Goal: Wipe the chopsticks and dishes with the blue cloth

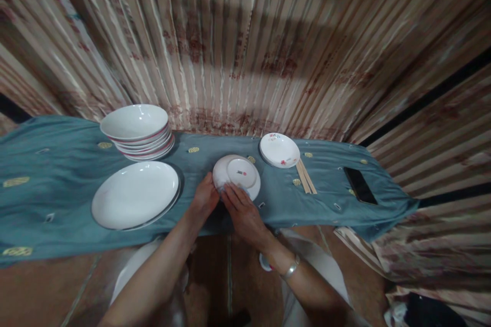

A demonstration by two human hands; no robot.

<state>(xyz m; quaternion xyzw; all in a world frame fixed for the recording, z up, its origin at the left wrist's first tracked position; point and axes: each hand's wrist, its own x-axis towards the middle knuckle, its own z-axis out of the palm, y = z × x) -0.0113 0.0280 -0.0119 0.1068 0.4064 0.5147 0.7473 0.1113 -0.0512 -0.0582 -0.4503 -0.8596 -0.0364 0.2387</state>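
A white dish (252,190) is turned over, its foot ring and a small red-and-dark mark on the base facing me. My left hand (206,195) grips its left edge, fingers closed on the rim. My right hand (242,210) presses on the near part of the underside with its fingers together. Under those fingertips shows a small pale bluish patch that looks like a cloth, mostly hidden. Right of the dish stands a short stack of small flowered plates (279,150). To the left lie large oval plates (136,195), one on another.
Behind the oval plates rises a stack of deep white bowls (134,123) with red rims. A few wooden chopsticks (306,178) lie by the small plates, and a black phone (359,185) is farther right. The blue-green tablecloth (215,144) ends close to my forearms; a pleated curtain (230,46) hangs behind.
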